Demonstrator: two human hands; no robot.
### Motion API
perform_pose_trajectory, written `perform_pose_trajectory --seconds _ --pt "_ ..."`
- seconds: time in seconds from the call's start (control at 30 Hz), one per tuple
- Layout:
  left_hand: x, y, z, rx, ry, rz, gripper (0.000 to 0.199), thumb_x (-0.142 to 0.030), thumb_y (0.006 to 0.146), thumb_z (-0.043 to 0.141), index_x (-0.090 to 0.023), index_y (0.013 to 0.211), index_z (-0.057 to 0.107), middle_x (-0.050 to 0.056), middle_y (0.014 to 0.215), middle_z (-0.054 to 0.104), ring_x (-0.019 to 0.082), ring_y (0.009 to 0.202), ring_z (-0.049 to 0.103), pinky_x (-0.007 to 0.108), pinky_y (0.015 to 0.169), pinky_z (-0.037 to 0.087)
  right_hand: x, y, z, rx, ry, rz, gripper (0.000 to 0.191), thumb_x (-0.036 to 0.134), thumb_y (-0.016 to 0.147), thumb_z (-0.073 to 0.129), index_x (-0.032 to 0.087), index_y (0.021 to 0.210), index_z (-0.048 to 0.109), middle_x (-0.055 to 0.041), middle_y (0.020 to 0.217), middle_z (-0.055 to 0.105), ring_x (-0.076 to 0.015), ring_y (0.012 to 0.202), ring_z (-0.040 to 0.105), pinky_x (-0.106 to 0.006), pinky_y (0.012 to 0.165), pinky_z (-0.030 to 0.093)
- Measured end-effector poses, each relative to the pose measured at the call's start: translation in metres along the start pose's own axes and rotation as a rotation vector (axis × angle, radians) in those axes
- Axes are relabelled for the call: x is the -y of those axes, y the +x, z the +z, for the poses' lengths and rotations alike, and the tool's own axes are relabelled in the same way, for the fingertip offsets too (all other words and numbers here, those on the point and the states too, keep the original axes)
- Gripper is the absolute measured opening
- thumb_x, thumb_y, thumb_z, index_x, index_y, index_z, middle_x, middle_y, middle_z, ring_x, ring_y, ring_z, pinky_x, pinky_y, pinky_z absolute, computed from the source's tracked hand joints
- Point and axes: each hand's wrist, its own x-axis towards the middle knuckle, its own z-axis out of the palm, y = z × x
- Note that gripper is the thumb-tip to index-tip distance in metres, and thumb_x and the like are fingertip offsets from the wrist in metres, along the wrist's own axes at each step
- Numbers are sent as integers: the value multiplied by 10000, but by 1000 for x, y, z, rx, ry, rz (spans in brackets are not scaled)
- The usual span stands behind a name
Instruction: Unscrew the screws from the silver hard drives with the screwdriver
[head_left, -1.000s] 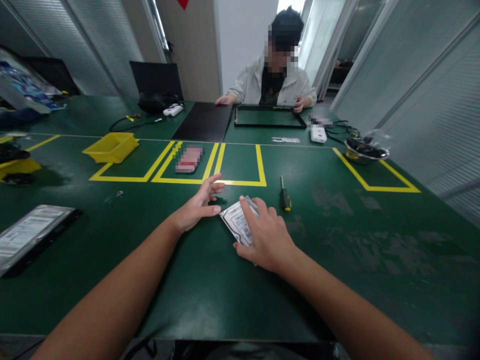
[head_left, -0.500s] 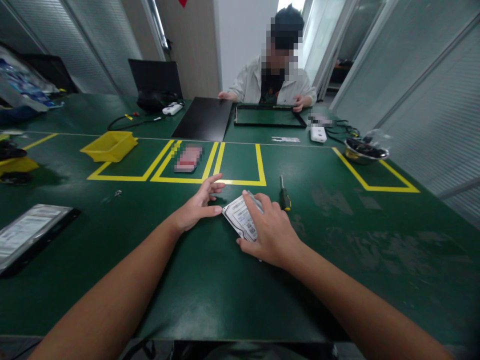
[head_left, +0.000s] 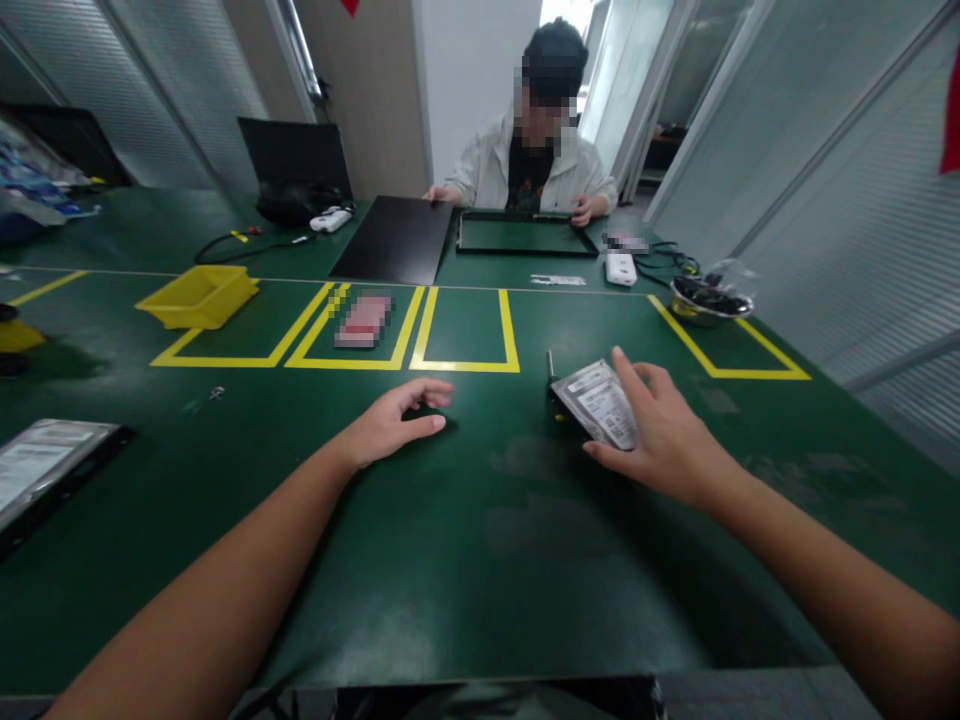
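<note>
My right hand [head_left: 660,430] grips a small hard drive [head_left: 598,403] with a white printed label, thumb on the near edge and fingers along the far right side. The drive is tilted and covers most of a screwdriver [head_left: 550,366], whose metal shaft sticks out behind it. My left hand [head_left: 405,420] is apart from the drive, over the middle of the green table [head_left: 442,560], with fingers loosely curved and thumb separate, holding nothing. At the left edge lies a larger hard drive [head_left: 52,465] with a black side, partly cut off by the frame.
A yellow bin [head_left: 202,295] stands by the taped squares, left of a pixelated pink item [head_left: 364,320]. Small screws [head_left: 217,393] lie nearer. Across the table a person [head_left: 525,160] touches a black panel [head_left: 394,238] and a black frame [head_left: 525,250]. A metal bowl [head_left: 709,300] sits right.
My right hand has carried the small hard drive to the right, over the screwdriver. My left hand no longer is beside the drive's corner. The view has shifted slightly.
</note>
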Motion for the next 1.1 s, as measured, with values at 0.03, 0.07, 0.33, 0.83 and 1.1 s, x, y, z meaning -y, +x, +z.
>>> perform_pose_trajectory --seconds 0.03,0.07,0.33,0.83,1.1 --pt "-2 1 2 13 76 3 476 -429 854 630 -207 1271 568 88 1180 629 255 1103 571 409 979 410 -14 -6 -2 1 -20 31 1114 650 755 612 149 1573 46 -199 1453 303 -392 1256 442 -491 1028 425" --pt "-5 2 4 21 156 14 429 -430 855 624 -200 1217 607 86 1164 635 255 1083 575 410 961 425 -28 -12 -4 -7 -42 61 1117 666 760 601 128 1570 51 -206 1445 308 -392 1273 429 -478 1053 402" --pt "-15 4 26 -45 598 142 245 -361 888 550 -211 1051 656 72 1054 642 271 1001 534 443 887 414 -125 -67 -13 15 -191 310 986 656 869 465 66 1549 64 -289 1424 303 -396 1364 335 -415 1087 335" --pt "-94 -35 149 380 538 591 98 -284 890 577 -205 920 625 30 932 621 194 904 501 354 787 373 -215 -103 -9 -39 -222 463 941 689 903 314 18 1535 123 -326 1428 300 -383 1420 226 -428 1054 319" --pt "-93 -55 211 292 719 768 202 -345 936 554 -202 794 563 25 738 571 185 672 491 315 545 245 -263 -106 -3 -67 -282 441 1098 834 826 137 -12 1526 143 -321 1450 291 -382 1405 223 -402 1053 275"
